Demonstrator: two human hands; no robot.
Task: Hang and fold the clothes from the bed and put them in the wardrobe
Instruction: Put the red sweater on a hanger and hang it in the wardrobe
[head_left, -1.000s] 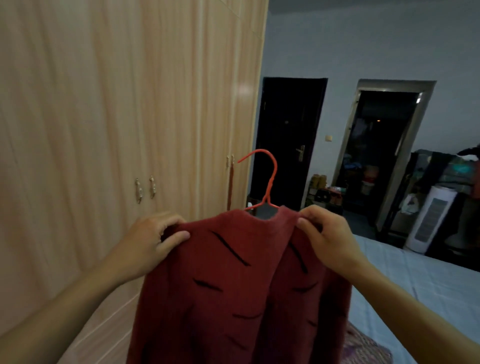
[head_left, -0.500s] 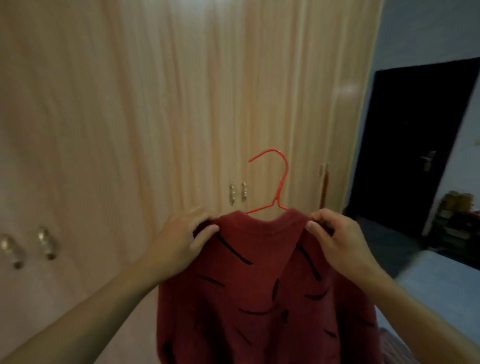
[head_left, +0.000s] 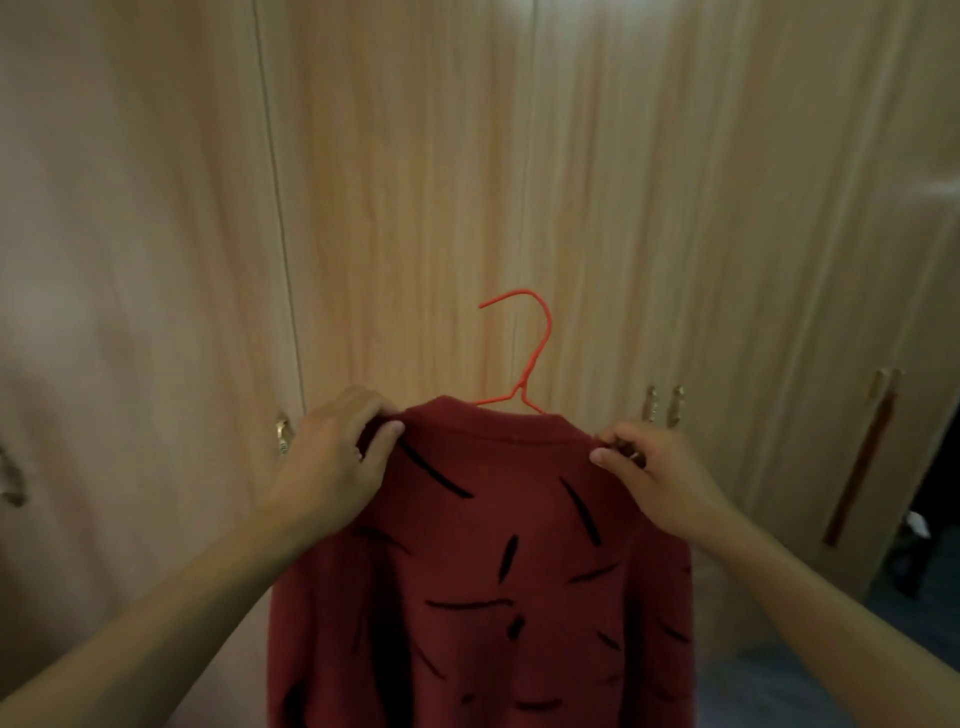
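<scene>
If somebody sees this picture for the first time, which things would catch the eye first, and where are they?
First comes the dark red sweater with black dashes, low in the middle, held up at its shoulders by the left hand and the right hand. Above its collar rises the hook of an orange hanger. Behind everything stand the closed wooden wardrobe doors, filling the background.
</scene>
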